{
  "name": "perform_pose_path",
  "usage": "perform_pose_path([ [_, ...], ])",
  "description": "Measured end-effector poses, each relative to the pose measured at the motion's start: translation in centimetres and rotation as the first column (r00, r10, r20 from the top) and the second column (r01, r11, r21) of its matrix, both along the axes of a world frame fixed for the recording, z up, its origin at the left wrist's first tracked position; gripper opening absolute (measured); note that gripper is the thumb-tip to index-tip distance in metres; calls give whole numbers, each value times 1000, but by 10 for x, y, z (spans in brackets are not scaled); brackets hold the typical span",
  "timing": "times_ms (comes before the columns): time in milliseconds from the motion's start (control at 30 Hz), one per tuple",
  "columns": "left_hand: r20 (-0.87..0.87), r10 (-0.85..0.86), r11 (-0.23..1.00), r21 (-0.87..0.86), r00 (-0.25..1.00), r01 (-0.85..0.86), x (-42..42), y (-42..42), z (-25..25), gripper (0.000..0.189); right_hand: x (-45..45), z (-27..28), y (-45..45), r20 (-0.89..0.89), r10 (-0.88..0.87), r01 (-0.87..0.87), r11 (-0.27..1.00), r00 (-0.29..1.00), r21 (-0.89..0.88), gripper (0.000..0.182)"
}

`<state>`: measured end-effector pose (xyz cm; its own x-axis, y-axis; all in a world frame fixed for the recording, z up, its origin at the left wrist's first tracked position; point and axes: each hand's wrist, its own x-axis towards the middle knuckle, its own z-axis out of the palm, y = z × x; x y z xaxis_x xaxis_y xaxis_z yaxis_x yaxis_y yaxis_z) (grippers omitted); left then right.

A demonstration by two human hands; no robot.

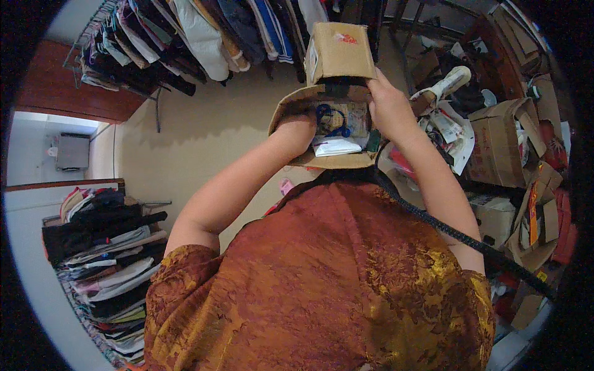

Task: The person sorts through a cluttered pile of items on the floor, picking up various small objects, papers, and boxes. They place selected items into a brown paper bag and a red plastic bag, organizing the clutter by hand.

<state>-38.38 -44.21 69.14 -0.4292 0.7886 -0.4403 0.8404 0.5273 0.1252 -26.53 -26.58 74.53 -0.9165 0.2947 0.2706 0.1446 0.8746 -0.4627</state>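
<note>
An open cardboard box (330, 161) is in front of my body, its flaps spread. My left hand (299, 132) reaches inside at the left, and its fingers are hidden. Within the box are a coiled blue cord (342, 131), a white packet (338, 146) and a printed item behind the cord. Just beyond stands a smaller cardboard box (341, 51) with a red mark. My right hand (392, 105) is curled at the right edge, against the smaller box's near corner. Its fingertips are hidden, so I cannot tell which box it grips.
Clothes hang on a rack (199, 37) at the far side and on another rack (111, 278) at left. Cardboard boxes (494, 139) and mixed items crowd the right. A black strap (441, 227) crosses my right arm. A pink slipper (286, 186) shows below.
</note>
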Motion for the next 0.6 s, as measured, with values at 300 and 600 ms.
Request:
perform_pose_path([
  [300, 3, -62, 996, -61, 998, 62, -10, -3, -21, 37, -4, -11, 1, -11, 0, 1, 1000, 1000, 16, 30],
  [600, 123, -49, 998, -21, 991, 52, -7, 2, -30, 31, -2, -17, 6, -11, 15, -14, 999, 1000, 33, 31],
])
